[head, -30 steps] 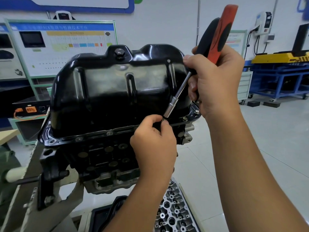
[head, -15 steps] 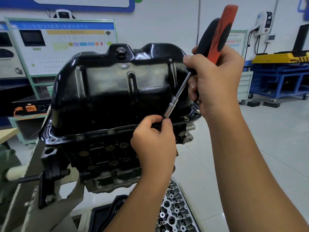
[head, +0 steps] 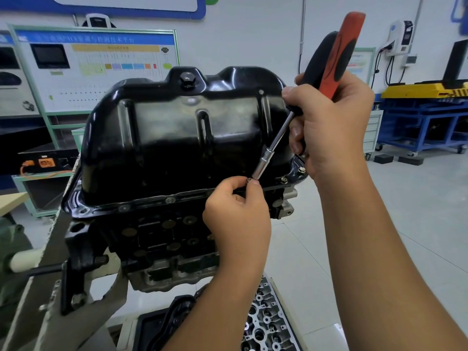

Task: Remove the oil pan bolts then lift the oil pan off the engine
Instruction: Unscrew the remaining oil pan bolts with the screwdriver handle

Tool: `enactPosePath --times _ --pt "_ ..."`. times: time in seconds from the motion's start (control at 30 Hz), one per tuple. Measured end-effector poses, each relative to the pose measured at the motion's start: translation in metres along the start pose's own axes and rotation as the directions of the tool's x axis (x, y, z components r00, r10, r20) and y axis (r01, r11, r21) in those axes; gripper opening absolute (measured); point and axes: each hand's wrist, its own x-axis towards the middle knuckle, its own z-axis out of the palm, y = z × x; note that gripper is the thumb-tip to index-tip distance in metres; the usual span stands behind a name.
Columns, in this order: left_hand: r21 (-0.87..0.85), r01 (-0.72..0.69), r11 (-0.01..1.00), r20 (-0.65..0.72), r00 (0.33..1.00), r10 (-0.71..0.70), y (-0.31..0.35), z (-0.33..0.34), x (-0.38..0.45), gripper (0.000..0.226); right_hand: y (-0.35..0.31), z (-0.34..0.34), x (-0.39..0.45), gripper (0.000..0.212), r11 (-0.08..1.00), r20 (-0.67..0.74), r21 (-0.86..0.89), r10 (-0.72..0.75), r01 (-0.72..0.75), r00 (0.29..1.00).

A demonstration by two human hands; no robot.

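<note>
Bright even light; wide-angle edge distortion

Engine (head: 162,239) on grey stand (head: 48,295)

Nut driver (head: 263,163) at oil pan (head: 182,138) bolt (head: 249,180)

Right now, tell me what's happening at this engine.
A person is taking out the oil pan bolts. The right hand grips a nut driver, its socket tip down at the pan's flange. The left hand pinches at that tip, apparently around a bolt. Two bolts remain at the flange's right corner; the pan sits on the engine.
</note>
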Motion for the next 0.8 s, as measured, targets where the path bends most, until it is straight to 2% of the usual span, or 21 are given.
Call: enactPosePath --times 0.13,0.23,0.27,0.33,0.4,0.47,0.57,0.63,0.73,0.8 --pt "-0.051 0.002 0.999 0.023 1.000 -0.001 0.004 -0.001 -0.005 0.012 0.000 -0.003 0.002 0.017 1.000 0.001 0.012 -0.005 0.005 1.000" --pt "-0.167 0.014 0.986 0.060 0.998 -0.004 0.012 -0.004 -0.009 0.014 -0.001 -0.004 0.003 0.015 1.000 -0.007 0.018 -0.005 0.005 1.000" --pt "-0.224 0.052 0.973 0.089 0.995 -0.032 0.015 -0.004 -0.010 0.016 -0.001 -0.005 0.003 0.015 1.000 -0.009 0.017 -0.003 0.003 1.000" --pt "-0.375 0.224 0.900 0.187 0.969 -0.163 0.021 -0.004 -0.013 0.021 -0.003 -0.006 0.003 0.015 1.000 -0.015 0.010 0.000 0.000 1.000" --pt "-0.480 0.459 0.747 0.334 0.884 -0.328 0.027 -0.003 -0.016 0.022 -0.004 -0.007 0.003 0.015 1.000 -0.032 -0.003 -0.003 0.003 0.999" --pt "-0.470 0.645 0.602 0.469 0.760 -0.449 0.030 -0.002 -0.019 0.022 -0.005 -0.008 0.005 0.017 0.999 -0.060 -0.037 -0.021 0.019 0.998" --pt "-0.419 0.786 0.456 0.575 0.618 -0.536 0.034 -0.002 -0.019 0.016 -0.006 -0.012 0.009 0.028 0.983 -0.081 -0.169 -0.088 0.073 0.993" --pt "-0.387 0.826 0.411 0.586 0.564 -0.582 0.035 -0.003 -0.019 0.013 -0.006 -0.015 0.012 0.029 0.960 -0.075 -0.256 -0.133 0.110 0.988" --pt "-0.311 0.854 0.416 0.550 0.519 -0.654 0.031 -0.003 -0.017 0.029 -0.004 -0.020 0.015 0.021 0.936 -0.058 -0.330 -0.146 0.119 0.988" --pt "-0.276 0.862 0.425 0.526 0.506 -0.684 0.028 -0.002 -0.017 0.031 0.000 -0.021 0.015 0.019 0.930 -0.038 -0.356 -0.112 0.091 0.993"
